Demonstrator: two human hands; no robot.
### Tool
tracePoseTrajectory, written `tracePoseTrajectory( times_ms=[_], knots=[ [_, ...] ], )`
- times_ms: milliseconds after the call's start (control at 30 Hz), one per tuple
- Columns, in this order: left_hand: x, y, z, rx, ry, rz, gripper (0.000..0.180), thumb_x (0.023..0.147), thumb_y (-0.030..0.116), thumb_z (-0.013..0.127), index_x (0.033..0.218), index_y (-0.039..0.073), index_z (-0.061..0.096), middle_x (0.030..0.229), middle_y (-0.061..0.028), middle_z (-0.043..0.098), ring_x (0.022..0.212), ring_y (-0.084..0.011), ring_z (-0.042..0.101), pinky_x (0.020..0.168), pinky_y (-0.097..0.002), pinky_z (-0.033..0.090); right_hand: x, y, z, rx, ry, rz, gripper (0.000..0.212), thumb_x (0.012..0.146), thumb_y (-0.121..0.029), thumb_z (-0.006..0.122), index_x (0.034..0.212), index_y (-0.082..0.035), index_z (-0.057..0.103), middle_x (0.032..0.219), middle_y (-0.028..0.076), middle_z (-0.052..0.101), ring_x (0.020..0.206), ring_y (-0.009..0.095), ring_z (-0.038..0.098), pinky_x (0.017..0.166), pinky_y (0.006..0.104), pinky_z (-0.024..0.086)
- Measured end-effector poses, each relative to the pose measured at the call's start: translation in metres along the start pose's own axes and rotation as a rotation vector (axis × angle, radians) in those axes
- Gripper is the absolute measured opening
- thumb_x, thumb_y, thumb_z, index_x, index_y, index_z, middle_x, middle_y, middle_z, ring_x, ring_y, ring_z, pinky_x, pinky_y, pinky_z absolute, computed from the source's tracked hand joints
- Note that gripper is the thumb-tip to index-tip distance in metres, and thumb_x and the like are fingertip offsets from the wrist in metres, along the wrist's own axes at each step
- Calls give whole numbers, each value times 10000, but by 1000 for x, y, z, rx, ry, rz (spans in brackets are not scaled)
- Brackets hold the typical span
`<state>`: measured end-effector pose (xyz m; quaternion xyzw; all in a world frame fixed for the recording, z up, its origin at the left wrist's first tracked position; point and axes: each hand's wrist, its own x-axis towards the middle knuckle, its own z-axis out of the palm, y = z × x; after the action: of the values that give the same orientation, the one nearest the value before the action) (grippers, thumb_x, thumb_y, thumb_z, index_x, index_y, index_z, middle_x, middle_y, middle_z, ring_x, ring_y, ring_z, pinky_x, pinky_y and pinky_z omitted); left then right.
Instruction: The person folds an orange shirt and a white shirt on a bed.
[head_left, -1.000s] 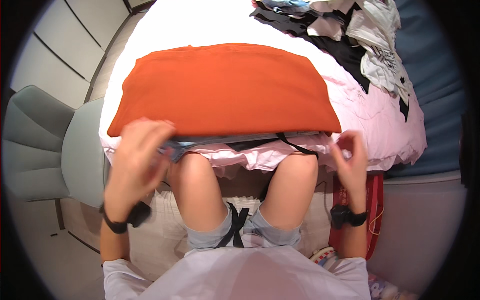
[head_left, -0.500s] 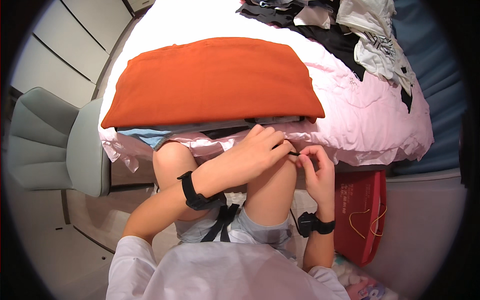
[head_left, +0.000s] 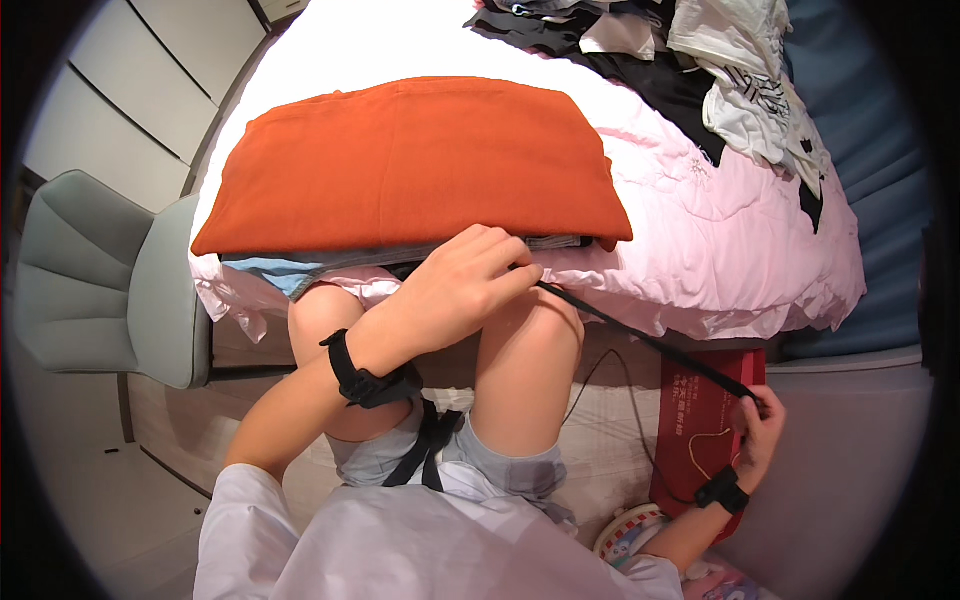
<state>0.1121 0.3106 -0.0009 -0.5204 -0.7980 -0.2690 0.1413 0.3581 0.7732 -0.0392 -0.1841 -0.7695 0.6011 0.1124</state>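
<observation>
Head view: the right hand (head_left: 762, 425) has swung out right over the last half second, so more of the strap (head_left: 640, 337) shows, drawn nearly straight. It grips one end; the left hand (head_left: 472, 272) pinches the strap by the near edge of the orange cloth (head_left: 410, 165), which lies on the bed (head_left: 740, 240). Clothes (head_left: 745, 120) sit far right, a chair (head_left: 165, 310) left, a red bag (head_left: 685, 450) near right.

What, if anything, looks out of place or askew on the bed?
Light-blue denim sticks out unevenly beneath the near-left edge of the folded orange cloth. Farther right on the bed, black and white clothes lie in a loose heap, unlike that neat fold. Nothing looks spilled or damaged.
</observation>
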Motion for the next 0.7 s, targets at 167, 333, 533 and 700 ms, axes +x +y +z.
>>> tracePoseTrajectory(
  times_ms=[167, 333, 533, 700],
  knots=[
    [12, 3, -14, 177, 63, 6, 327, 785, 76, 707, 1108, 40, 678, 1338, -171, 563, 1223, -349, 545, 996, -450, 449, -26, -23, -60, 44, 199, -135, 102, 1016, -118, 623, 1039, -20, 640, 631, -38, 471, 495, 32, 362, 460, 211, 279],
    [24, -23, -24, 155, -22, -84, 298, 878, 101, 709, 1160, 22, 651, 1378, -160, 574, 1229, -347, 561, 1016, -421, 447, -26, -53, -66, 130, 155, -366, 178, 1076, -175, 541, 945, -56, 558, 692, -36, 458, 552, 39, 363, 529, 217, 294],
    [41, -57, -65, -11, 183, -167, 388, 902, 11, 701, 1268, -17, 574, 1265, -192, 593, 1074, -387, 617, 911, -392, 520, -33, -106, -55, 195, 235, -395, 262, 1127, -293, 407, 970, -113, 516, 711, -39, 433, 566, 36, 325, 631, 224, 332],
    [35, -72, -72, -23, -4, -173, 507, 794, -148, 573, 1262, 32, 643, 1415, -163, 500, 1085, -363, 629, 907, -394, 526, -30, -123, -108, 316, 269, -489, 297, 1127, -264, 414, 1229, -24, 555, 980, 1, 589, 663, 64, 401, 817, 262, 388]
  ],
)
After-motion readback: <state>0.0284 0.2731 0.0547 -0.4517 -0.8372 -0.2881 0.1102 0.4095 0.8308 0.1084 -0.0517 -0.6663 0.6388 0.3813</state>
